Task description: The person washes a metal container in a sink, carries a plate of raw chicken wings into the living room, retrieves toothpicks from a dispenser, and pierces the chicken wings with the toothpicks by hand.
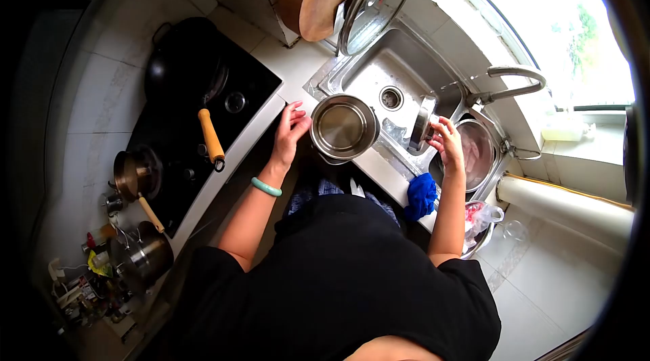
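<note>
A round stainless steel pot (pixel 343 128) stands at the counter's front edge, beside the near left corner of the sink (pixel 406 56). My left hand (pixel 292 129) is at the pot's left side with fingers loosely bent and apart. It holds nothing, and whether it touches the pot I cannot tell. My right hand (pixel 445 141) pinches the knob of a small pot lid (pixel 422 124), tilted nearly on edge over the sink's near right part. A light green bangle circles my left wrist.
The faucet (pixel 518 80) arches at the sink's right. A metal basin (pixel 476 151) sits beside it, and a blue cloth (pixel 421 196) hangs over the counter edge. Behind the sink leans a large glass lid (pixel 379 6). At left, a black wok (pixel 181 60) rests on the stove (pixel 237 70).
</note>
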`<act>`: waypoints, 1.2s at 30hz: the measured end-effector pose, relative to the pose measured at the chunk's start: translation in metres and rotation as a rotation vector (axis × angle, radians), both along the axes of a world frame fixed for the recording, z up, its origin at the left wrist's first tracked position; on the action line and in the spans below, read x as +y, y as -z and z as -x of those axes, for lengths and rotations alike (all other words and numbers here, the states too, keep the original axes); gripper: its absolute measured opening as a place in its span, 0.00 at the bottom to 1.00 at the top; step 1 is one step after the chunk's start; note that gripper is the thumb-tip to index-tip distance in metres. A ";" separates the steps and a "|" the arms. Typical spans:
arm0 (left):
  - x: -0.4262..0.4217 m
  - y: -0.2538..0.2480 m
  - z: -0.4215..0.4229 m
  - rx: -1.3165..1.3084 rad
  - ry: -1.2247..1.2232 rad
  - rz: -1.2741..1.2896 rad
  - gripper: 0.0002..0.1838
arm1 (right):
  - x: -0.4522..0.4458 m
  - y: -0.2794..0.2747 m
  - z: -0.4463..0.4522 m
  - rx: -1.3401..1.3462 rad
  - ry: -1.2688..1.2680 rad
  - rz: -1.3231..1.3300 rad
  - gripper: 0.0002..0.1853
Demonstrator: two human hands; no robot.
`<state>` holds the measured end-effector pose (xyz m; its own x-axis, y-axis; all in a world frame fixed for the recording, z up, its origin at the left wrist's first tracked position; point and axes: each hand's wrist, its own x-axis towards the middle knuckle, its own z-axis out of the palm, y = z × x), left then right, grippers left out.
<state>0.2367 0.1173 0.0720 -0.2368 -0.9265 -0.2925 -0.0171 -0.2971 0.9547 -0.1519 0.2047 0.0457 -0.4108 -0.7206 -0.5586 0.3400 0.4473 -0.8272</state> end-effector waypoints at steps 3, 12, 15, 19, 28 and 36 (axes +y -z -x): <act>0.018 0.020 -0.007 -0.211 0.224 0.315 0.51 | -0.007 -0.048 -0.032 0.054 -0.099 0.113 0.25; 0.033 0.020 0.004 -0.434 0.227 0.328 0.59 | -0.056 -0.153 -0.163 1.286 -0.984 0.428 0.33; 0.035 0.031 0.005 -0.287 0.187 0.373 0.55 | -0.069 -0.148 -0.177 1.301 -1.269 0.516 0.34; 0.034 0.033 0.004 -0.306 0.205 0.344 0.53 | -0.080 -0.143 -0.188 1.319 -1.446 0.587 0.35; 0.037 0.049 0.004 -0.294 0.175 0.314 0.53 | -0.100 -0.134 -0.198 1.364 -1.704 0.731 0.37; 0.036 0.044 0.003 -0.272 0.169 0.315 0.55 | -0.099 -0.129 -0.197 1.341 -1.641 0.620 0.35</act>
